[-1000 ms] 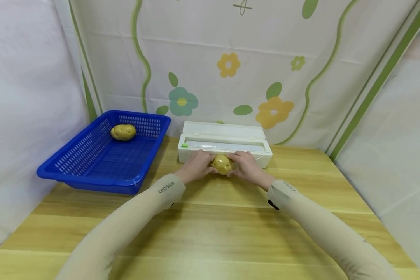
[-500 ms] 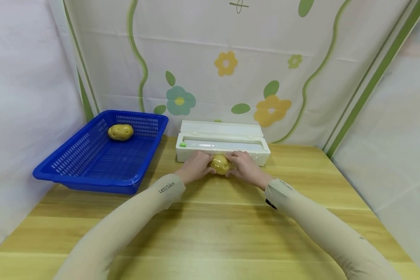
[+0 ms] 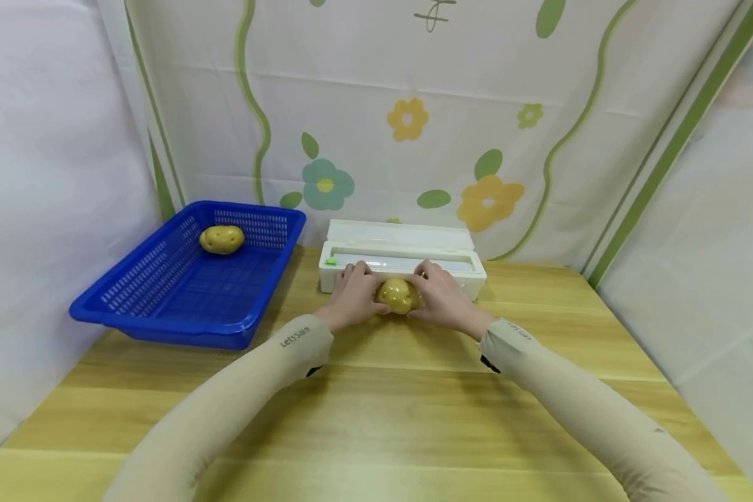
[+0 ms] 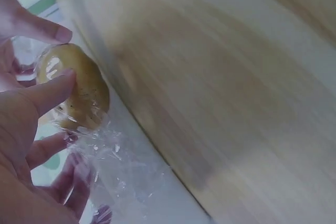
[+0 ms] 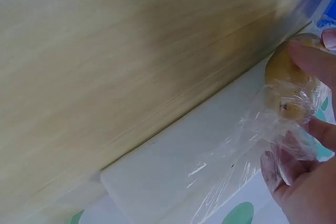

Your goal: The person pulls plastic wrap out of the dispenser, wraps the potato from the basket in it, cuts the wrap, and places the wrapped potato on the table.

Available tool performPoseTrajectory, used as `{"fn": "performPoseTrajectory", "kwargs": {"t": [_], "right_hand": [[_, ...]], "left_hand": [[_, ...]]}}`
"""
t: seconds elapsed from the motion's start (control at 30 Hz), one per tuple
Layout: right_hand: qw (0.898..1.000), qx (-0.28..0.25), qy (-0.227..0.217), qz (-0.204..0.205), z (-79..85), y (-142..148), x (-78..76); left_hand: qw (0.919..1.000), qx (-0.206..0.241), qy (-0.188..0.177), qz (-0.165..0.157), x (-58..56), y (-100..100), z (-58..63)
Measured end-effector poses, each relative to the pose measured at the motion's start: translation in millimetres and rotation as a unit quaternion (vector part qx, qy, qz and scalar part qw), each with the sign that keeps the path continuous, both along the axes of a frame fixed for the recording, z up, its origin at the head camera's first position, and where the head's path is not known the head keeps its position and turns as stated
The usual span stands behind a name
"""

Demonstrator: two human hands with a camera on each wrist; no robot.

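A potato (image 3: 397,296) is held between both hands at the front of a white cling film dispenser (image 3: 470,287), its lid raised. My left hand (image 3: 351,298) grips the potato's left side, thumb on the near face and fingers behind. My right hand (image 3: 442,301) holds the other side the same way. Clear cling film (image 4: 123,169) lies crumpled over the potato and hangs beside it in the left wrist view. In the right wrist view, stretched film (image 5: 220,166) runs from the potato across the dispenser's white wall.
A blue plastic basket (image 3: 251,324) stands at the left with another potato (image 3: 222,240) in its far part. A green slider (image 3: 330,261) sits at the dispenser's left end. Behind the wooden table (image 3: 383,418) hangs a flowered cloth (image 3: 364,104).
The fingers of both hands have lifted and spread a little higher over the dispenser's front edge. The potato stays between the hands in nearly the same place.
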State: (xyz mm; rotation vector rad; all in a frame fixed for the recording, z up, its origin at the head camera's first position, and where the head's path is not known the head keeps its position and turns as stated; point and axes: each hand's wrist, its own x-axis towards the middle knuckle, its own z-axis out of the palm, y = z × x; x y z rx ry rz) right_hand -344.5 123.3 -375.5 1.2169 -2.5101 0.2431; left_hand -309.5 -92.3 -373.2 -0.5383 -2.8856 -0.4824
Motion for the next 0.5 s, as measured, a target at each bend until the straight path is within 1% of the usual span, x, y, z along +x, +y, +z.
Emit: {"fn": "performPoseTrajectory", "kwargs": {"t": [0.07, 0.17, 0.23, 0.3, 0.37, 0.4, 0.43, 0.5], "right_hand": [[1.0, 0.008, -0.005, -0.004, 0.8, -0.4, 0.2], [1.0, 0.023, -0.008, -0.008, 1.6, -2.0, 0.4], [0.999, 0.032, -0.008, -0.014, 2.7, -3.6, 0.7], [0.999, 0.035, -0.011, -0.02, 4.1, -5.0, 0.7], [0.999, 0.036, -0.012, -0.023, 6.6, -6.4, 1.3], [0.999, 0.036, -0.012, -0.024, 8.0, -7.0, 1.5], [0.999, 0.034, -0.014, -0.026, 9.3, -7.4, 1.5], [0.999, 0.031, -0.017, -0.026, 12.4, -8.8, 1.4]], "left_hand": [[0.9999, 0.006, -0.004, 0.011, 1.8, -0.9, 0.7], [0.9996, 0.027, 0.0, 0.013, 3.7, -4.3, 1.1], [0.9985, 0.05, 0.015, 0.017, 5.0, -8.2, 1.0], [0.9949, 0.088, 0.033, 0.035, 6.4, -12.6, 0.5], [0.9867, 0.142, 0.052, 0.058, 8.5, -17.6, 0.5], [0.9806, 0.172, 0.063, 0.07, 9.4, -20.1, 0.1], [0.973, 0.203, 0.073, 0.083, 10.0, -22.6, -0.9], [0.9566, 0.262, 0.078, 0.101, 12.5, -27.7, -2.4]]}}
